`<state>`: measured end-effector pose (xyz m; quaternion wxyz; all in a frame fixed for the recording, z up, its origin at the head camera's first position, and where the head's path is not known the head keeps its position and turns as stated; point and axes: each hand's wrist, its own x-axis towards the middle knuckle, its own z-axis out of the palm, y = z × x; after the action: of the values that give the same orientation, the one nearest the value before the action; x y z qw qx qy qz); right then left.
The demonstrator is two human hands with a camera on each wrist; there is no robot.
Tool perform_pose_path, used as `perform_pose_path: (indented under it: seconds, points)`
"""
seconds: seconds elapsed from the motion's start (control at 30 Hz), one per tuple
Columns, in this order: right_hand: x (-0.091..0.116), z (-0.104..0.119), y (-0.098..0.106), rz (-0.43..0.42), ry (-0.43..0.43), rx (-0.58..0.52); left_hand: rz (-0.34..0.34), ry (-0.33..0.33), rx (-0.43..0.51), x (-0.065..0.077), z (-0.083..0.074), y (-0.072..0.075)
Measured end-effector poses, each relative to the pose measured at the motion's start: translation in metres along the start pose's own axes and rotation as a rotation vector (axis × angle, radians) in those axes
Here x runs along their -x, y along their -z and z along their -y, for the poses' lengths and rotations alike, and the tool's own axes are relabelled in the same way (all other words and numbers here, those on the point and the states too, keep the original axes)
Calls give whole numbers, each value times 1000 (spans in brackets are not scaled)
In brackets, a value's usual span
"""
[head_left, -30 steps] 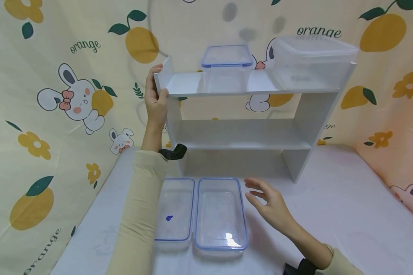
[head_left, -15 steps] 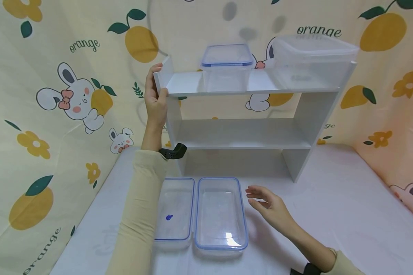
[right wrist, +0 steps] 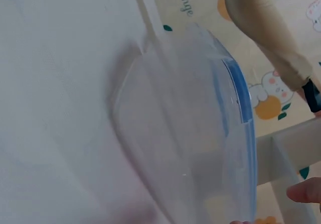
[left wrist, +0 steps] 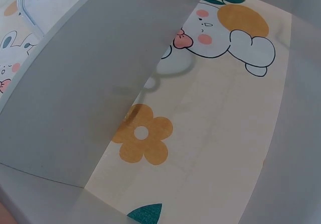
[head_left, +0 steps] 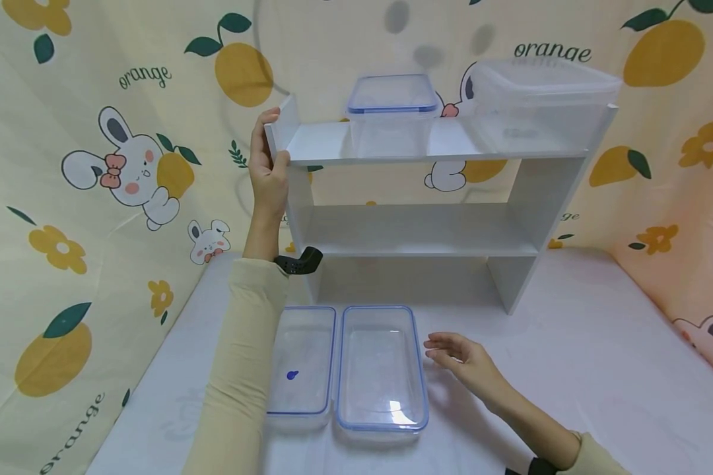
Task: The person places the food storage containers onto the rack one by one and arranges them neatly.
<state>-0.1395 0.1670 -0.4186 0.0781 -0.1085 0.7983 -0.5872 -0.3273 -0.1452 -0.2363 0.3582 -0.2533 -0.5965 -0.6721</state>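
My left hand (head_left: 269, 168) grips the upper left side panel of a white two-tier shelf (head_left: 418, 231), fingers behind it and thumb on the front. In the left wrist view the shelf board (left wrist: 95, 88) fills the left half, and the hand is almost out of sight. My right hand (head_left: 463, 359) hovers with relaxed fingers just right of a clear food container (head_left: 383, 376) with a blue-rimmed lid, holding nothing. That container's side (right wrist: 185, 123) shows large in the right wrist view, a fingertip (right wrist: 305, 190) near its edge. A second blue-rimmed container (head_left: 303, 349) lies beside it, partly behind the left sleeve.
On the shelf's top board stand a smaller blue-lidded container (head_left: 392, 99) and a large clear box (head_left: 543, 109) at the right end. A white cloth (head_left: 600, 369) covers the table. Behind hangs a printed curtain (head_left: 333, 39) with oranges and rabbits.
My right hand has moved slightly down and toward me beside the container, its fingers drawing closer together. The left hand keeps its grip on the shelf; the containers have not moved.
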Motion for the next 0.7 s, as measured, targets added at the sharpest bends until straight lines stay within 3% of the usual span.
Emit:
perform_pose_path:
  seconds: [0.37,0.7]
  points:
    - [-1,-17,-7,147,-159,-195,1,2,-2,0,0,0]
    - [-2,-17,-14,134,-258,-167,2,12,23,-1,0,-1]
